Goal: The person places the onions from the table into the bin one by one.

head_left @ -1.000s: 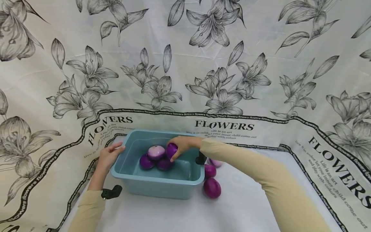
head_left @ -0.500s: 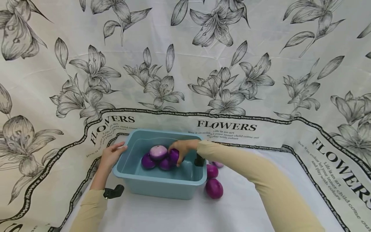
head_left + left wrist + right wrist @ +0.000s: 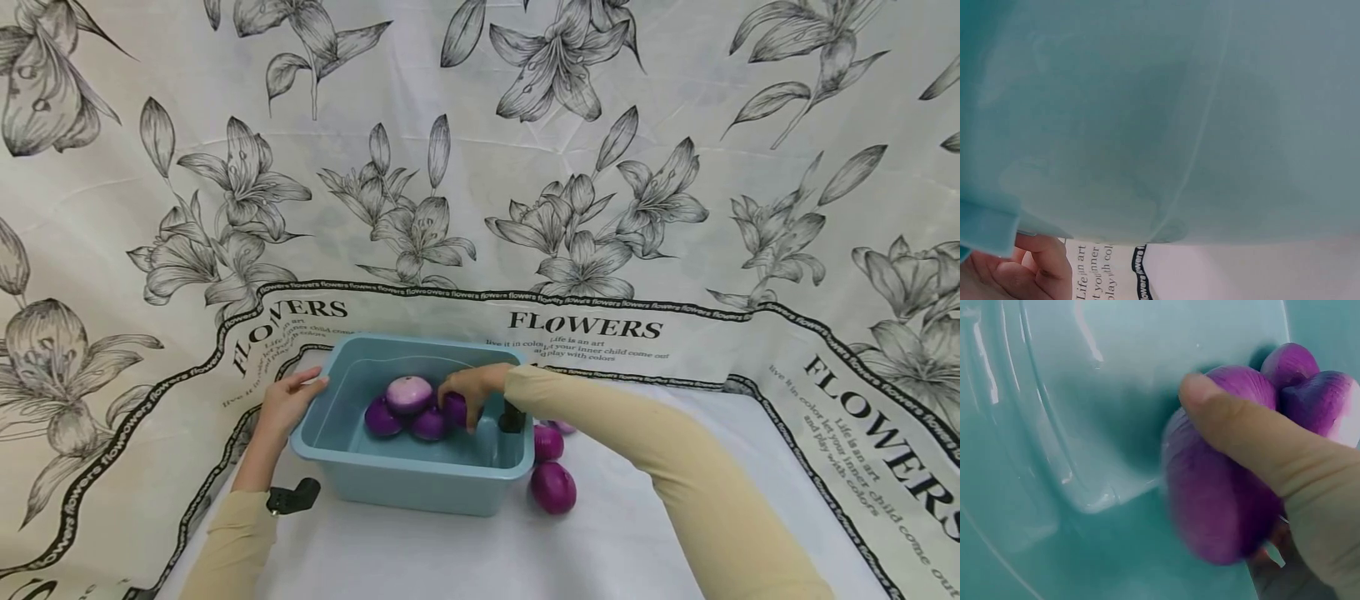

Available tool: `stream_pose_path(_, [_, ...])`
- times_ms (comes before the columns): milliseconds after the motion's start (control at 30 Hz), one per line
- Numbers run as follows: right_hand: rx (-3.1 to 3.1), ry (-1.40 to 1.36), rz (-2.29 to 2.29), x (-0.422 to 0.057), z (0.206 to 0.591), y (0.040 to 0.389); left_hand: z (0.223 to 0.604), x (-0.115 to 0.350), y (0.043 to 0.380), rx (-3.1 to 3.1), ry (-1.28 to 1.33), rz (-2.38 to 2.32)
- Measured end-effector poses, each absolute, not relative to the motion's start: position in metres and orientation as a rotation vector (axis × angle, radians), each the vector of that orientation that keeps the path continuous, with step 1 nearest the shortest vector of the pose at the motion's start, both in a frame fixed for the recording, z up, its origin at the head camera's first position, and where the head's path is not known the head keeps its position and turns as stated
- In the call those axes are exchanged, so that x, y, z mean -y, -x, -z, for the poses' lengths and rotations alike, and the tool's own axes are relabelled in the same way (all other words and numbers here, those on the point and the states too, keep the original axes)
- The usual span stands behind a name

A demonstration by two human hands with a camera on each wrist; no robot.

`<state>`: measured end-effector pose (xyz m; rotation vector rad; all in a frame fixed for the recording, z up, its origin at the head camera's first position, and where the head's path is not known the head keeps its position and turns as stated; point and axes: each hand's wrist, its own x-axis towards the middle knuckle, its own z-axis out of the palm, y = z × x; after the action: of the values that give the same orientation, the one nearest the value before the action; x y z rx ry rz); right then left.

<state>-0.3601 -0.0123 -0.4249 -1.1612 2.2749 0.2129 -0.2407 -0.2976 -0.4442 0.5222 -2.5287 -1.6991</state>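
A blue plastic tub (image 3: pixel 412 487) stands on the white-covered table with several purple onions inside. My left hand (image 3: pixel 290 402) holds the tub's left rim; in the left wrist view its curled fingers (image 3: pixel 1047 265) show beneath the edge. Inside the tub, my right hand (image 3: pixel 476 385) grips a purple onion (image 3: pixel 1216 494), its thumb lying across the top. Left of that onion lie a dark purple onion (image 3: pixel 429 423) and another (image 3: pixel 383 417). A paler-topped onion (image 3: pixel 408 395) rests against them. Fingers on the far side of the held onion are mostly hidden.
Outside the tub's right wall lie a purple onion (image 3: pixel 552 488), a second onion (image 3: pixel 548 442) and a partly hidden paler one (image 3: pixel 564 426). A flower-printed cloth (image 3: pixel 420 317) hangs behind and at both sides.
My right hand has lowered the onion and shifted it slightly right, down among the others in the tub. The left hand stays on the rim.
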Motion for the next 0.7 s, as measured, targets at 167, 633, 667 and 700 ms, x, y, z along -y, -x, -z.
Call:
stream_pose_path(167, [-2.310,1.110,-0.187,0.014,0.425,0.359,0.443,0.298,0.240,2.529,-0.517,1.702])
stream_pose_path(633, [-2.256,1.105,0.032,-0.007,0.397,0.364,0.444,0.298,0.240,2.546,-0.515,1.674])
stream_pose_path(667, [-2.255,1.114,0.050,-0.009,0.393,0.363,0.445,0.299,0.240,2.547,-0.517,1.672])
stream_pose_path(700, [-2.253,1.127,0.068,-0.011,0.390,0.362,0.445,0.299,0.240,2.548,-0.516,1.670])
